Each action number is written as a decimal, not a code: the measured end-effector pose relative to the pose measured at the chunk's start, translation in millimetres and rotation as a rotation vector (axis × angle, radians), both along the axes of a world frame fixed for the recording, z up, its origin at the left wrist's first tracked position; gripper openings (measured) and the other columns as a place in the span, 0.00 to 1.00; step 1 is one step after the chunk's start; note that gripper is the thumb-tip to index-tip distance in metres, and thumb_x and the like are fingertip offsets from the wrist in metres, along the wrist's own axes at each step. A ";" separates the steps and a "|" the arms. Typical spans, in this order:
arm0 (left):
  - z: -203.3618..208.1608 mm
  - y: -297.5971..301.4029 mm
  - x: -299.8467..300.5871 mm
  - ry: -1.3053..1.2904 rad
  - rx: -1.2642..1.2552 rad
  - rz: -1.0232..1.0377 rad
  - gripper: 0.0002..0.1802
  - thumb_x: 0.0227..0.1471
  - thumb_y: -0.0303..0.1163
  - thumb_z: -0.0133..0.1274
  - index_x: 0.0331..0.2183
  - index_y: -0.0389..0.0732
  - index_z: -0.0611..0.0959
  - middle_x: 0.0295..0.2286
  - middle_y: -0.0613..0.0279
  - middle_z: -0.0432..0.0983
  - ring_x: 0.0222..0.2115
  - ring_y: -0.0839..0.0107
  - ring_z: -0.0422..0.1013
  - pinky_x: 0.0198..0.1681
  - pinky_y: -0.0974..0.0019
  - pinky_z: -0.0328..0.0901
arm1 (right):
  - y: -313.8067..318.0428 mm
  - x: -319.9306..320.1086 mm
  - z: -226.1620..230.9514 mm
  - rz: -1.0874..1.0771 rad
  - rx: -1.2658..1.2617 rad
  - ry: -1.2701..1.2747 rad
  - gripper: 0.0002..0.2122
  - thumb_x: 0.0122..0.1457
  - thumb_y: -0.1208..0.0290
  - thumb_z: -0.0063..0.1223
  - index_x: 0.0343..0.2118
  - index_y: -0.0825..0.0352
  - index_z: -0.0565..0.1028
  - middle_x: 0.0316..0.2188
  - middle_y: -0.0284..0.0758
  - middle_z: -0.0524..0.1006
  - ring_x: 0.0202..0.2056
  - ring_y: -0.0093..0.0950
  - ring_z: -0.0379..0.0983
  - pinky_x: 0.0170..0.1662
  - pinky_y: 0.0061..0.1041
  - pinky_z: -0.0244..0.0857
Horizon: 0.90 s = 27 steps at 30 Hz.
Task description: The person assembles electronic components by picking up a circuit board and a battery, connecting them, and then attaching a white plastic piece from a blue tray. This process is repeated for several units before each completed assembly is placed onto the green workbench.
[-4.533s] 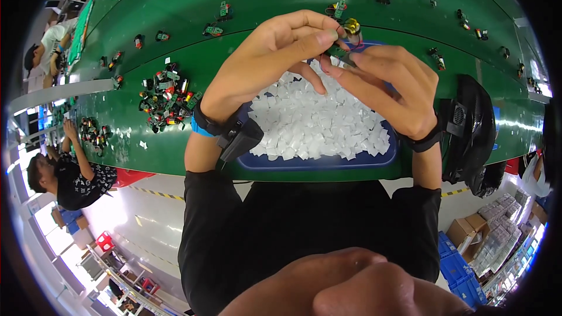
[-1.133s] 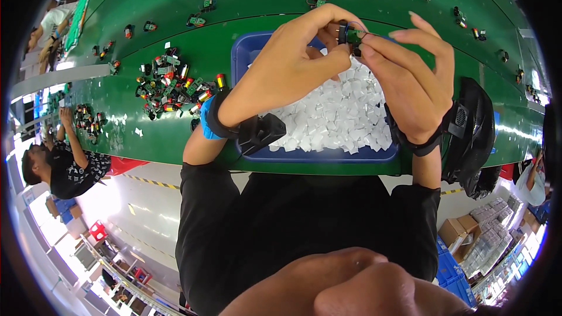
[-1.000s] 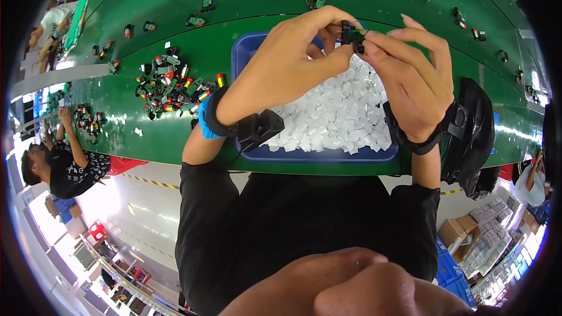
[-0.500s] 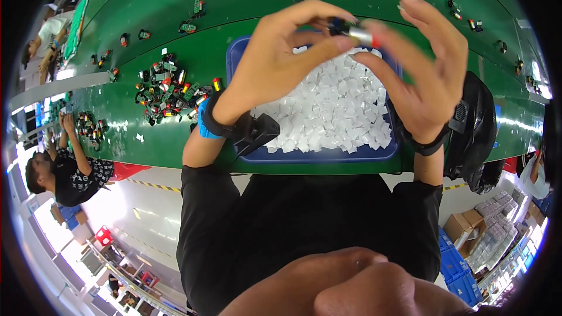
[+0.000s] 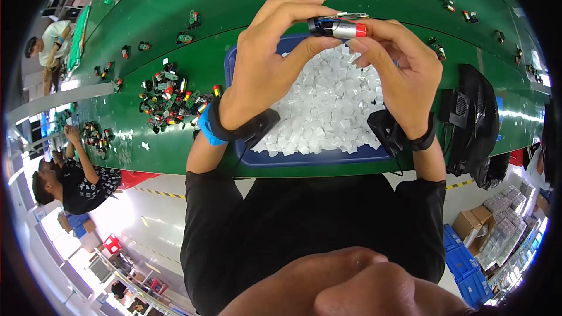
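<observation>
Right hand (image 5: 410,64) has closed on the part (image 5: 343,28) at its red end, left hand (image 5: 263,52) still pinching too: now steadied two-handed.

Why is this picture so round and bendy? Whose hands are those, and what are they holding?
There's no robot here! They're a person's own left hand and right hand. A camera on that person's head looks down, and its very wide view bends straight lines. On the green table sits a blue tray with lots of little white pieces. Left of the tray is a pile of small parts, with green boards and red-ended tubes. Over the tray, the fingers of both hands hold a silver tube with a red end and a black piece at the other end.
</observation>
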<state>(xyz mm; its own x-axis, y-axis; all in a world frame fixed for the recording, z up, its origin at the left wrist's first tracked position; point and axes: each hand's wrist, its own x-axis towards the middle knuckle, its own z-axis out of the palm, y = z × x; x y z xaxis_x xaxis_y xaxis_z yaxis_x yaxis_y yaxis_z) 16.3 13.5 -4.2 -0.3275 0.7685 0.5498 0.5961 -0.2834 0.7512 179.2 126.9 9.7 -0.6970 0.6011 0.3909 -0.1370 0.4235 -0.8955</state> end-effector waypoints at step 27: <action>-114.9 40.0 -193.1 0.541 -0.778 0.306 0.20 0.56 0.45 0.59 0.42 0.40 0.83 0.35 0.57 0.80 0.30 0.70 0.73 0.36 0.67 0.68 | 3.9 -0.3 6.8 0.109 -0.111 -0.124 0.13 0.60 0.77 0.60 0.47 0.71 0.77 0.32 0.31 0.78 0.27 0.14 0.73 0.32 0.15 0.68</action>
<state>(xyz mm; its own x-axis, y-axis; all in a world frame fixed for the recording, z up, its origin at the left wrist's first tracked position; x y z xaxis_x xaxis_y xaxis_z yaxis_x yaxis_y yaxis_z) -176.7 53.5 -119.1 -0.4256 0.9027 0.0630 0.8785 0.3955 0.2679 178.9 130.8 16.5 -0.7990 0.5543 0.2334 -0.0620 0.3101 -0.9487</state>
